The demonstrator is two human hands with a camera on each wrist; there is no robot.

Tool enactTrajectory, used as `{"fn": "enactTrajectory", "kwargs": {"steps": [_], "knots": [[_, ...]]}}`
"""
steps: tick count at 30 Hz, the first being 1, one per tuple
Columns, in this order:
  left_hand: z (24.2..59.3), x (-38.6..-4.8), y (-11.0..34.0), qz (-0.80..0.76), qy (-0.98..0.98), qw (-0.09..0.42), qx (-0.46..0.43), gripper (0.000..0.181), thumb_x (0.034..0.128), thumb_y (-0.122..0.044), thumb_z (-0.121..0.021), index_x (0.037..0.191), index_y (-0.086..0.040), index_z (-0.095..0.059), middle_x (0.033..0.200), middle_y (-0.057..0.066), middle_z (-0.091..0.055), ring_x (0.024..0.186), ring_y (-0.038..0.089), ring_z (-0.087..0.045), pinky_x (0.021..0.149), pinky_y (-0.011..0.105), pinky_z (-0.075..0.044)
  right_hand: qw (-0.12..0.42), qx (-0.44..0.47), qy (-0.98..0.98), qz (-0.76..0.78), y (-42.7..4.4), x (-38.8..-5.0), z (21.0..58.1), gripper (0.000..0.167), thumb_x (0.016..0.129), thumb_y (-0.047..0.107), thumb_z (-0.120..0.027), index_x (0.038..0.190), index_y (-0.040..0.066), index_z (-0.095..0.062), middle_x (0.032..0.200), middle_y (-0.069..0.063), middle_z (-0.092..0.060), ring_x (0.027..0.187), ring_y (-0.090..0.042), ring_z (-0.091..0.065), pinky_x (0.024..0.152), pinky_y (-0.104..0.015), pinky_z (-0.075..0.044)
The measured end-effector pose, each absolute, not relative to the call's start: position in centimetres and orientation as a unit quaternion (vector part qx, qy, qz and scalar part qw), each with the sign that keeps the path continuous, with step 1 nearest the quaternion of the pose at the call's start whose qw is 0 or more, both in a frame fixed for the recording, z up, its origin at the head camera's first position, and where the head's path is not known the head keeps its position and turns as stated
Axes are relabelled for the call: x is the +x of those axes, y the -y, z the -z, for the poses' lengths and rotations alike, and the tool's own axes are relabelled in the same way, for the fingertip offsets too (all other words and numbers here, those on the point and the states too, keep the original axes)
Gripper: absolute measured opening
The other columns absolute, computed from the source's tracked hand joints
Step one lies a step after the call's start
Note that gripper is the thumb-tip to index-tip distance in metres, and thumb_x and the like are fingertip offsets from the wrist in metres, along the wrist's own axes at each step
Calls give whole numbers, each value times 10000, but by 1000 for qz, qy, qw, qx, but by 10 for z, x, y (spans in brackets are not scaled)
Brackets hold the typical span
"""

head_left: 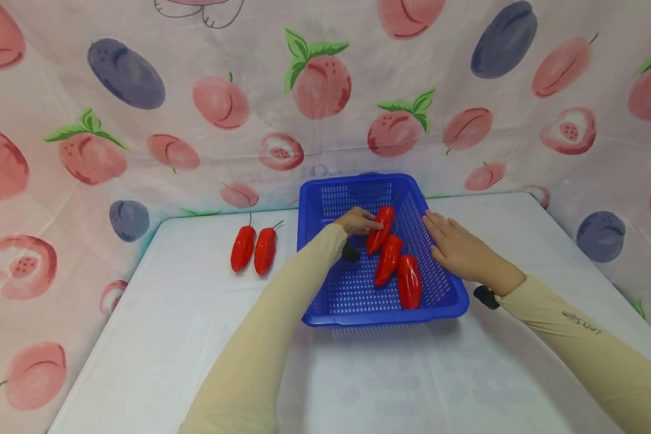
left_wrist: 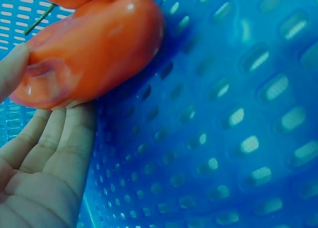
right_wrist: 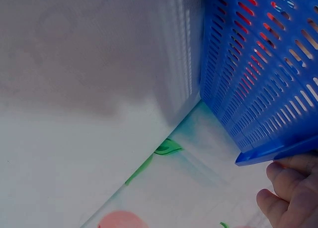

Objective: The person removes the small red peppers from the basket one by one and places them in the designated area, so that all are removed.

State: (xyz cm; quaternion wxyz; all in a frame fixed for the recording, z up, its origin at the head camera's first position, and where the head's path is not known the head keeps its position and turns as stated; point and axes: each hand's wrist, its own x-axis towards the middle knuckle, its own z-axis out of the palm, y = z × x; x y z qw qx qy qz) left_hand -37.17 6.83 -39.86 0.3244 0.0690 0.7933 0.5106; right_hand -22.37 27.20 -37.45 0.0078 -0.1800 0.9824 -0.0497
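Inside the blue plastic basket (head_left: 382, 317), my left hand (head_left: 356, 222) pinches a glossy red chili pepper (head_left: 380, 231) between thumb and fingers. The left wrist view shows the thumb on one side of that pepper (left_wrist: 94, 54) and the fingertips under it, close to the perforated basket wall (left_wrist: 223, 123). Two more red peppers, a middle one (head_left: 389, 260) and a front one (head_left: 409, 283), lie on the basket floor along its right side. My right hand (head_left: 463, 250) touches the basket's right rim from outside, its fingers fairly straight; the right wrist view shows its fingertips (right_wrist: 280, 181) at the rim.
Left of the basket, two red peppers (head_left: 243, 248) (head_left: 265, 251) lie side by side on the white tabletop (head_left: 195, 337), stems pointing away. A fruit-printed cloth (head_left: 173, 72) hangs behind the table and along its sides.
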Motion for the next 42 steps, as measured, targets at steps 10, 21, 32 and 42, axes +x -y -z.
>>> {"fn": "enactTrajectory", "kwargs": {"steps": [10, 21, 32, 42], "knots": [[424, -390, -74, -536, -790, 289, 65, 518, 854, -99, -681, 1302, 75, -487, 1347, 180, -514, 1199, 260, -567, 995, 331, -481, 8, -178, -983, 46, -272, -224, 374, 626, 949, 188, -441, 1450, -95, -195, 1529, -274, -182, 1413, -438, -176, 1147, -589, -162], [417, -391, -74, -567, -780, 253, 86, 519, 848, -107, -690, 1301, 65, -501, 1340, 186, -536, 1188, 278, -576, 988, 340, -486, 4, -179, -983, 48, -273, -224, 375, 619, 948, 184, -435, 1446, -101, -201, 1526, -278, -185, 1411, -440, -177, 1151, -584, -157], [411, -393, -74, -610, -753, 209, 130, 501, 853, -139, -691, 1305, 5, -529, 1284, 172, -587, 1180, 260, -576, 1002, 348, -480, 0, -183, -982, 48, -273, -225, 373, 611, 950, 178, -433, 1443, -104, -208, 1524, -281, -191, 1409, -441, -185, 1148, -585, -165], [406, -387, -76, -630, -745, 160, 146, 454, 852, -161, -695, 1270, -29, -574, 1241, 153, -615, 1124, 249, -608, 966, 346, -506, 9, -178, -982, 56, -272, -224, 375, 624, 950, 185, -440, 1450, -95, -193, 1530, -274, -177, 1414, -438, -173, 1150, -587, -155]]}}
